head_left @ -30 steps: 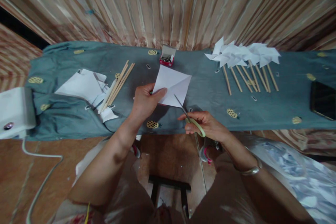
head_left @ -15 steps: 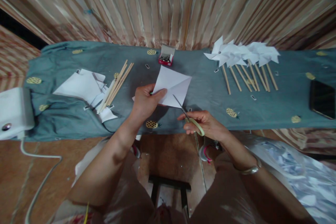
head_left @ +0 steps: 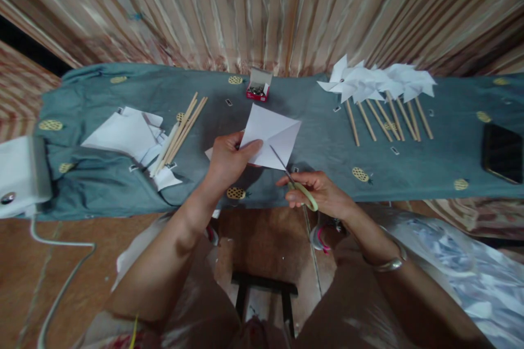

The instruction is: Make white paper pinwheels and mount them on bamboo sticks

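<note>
A creased white square of paper is pinched at its left side by my left hand, thumb on top. My right hand holds scissors with pale green handles. Their blades lie over the paper's lower corner and point toward its middle; whether they have cut into it I cannot tell. Behind the paper stands a small red open box of small metallic pieces. To the left are several wooden sticks and white paper pieces. At the right lie several white paper pinwheels on sticks.
A green cloth with pineapple prints covers the long narrow table. At its right end lies a black phone. A white device with a cable is at the left edge. A pleated curtain hangs behind.
The paper and my left hand have shifted very slightly to the right. My right hand with the scissors is almost in the same place.
</note>
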A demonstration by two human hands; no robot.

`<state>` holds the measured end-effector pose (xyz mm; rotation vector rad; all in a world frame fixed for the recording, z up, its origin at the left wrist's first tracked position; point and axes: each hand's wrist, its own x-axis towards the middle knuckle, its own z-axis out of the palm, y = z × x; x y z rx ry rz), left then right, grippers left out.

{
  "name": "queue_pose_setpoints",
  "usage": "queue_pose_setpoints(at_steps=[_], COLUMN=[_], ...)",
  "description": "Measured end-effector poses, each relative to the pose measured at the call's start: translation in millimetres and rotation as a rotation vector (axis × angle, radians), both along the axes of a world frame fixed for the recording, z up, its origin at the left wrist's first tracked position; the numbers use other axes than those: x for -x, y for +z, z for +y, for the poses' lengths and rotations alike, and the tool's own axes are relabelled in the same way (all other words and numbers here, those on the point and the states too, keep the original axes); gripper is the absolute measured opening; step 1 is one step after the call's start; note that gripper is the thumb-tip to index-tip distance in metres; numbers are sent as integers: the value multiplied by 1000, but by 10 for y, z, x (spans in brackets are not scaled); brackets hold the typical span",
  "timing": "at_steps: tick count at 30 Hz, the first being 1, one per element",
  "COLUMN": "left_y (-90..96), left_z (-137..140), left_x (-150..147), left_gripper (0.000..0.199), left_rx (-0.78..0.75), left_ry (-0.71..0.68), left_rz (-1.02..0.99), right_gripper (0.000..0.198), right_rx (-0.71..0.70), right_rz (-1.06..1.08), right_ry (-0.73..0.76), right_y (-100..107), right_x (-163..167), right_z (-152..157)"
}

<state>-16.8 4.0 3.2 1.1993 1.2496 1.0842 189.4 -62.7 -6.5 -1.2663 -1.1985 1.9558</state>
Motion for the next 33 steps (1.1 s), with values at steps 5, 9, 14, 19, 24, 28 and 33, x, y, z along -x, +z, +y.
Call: queue_pose_setpoints(at_steps=[5, 9, 14, 19, 24, 28, 33], left_y=[-4, 7, 28, 23, 16, 10, 7], left_z=[1, -11, -21, -17, -9, -5, -10], left_x=[6, 0, -7, -7, -11, -10, -6], left_gripper=[27, 25, 21, 25, 25, 25, 24], left_rx=[9, 12, 37, 25, 22, 20, 13], left_ry=[-3, 2, -4, -2, -9, 2, 1], left_rz=[20, 40, 23, 31, 11, 39, 54], right_gripper=[45, 45, 46, 45, 46, 47, 45], right_rx=[-15, -8, -15, -3, -19, -33, -36], right_rz=[13, 25, 14, 5, 7, -6, -18], right_ry=[-35, -37, -40, -45, -45, -46, -60], right_y=[-41, -26, 15, 19, 0, 0, 7], right_x=[9, 18, 27, 31, 36, 42, 55], right_z=[-8, -5, 6, 5, 2, 3, -2])
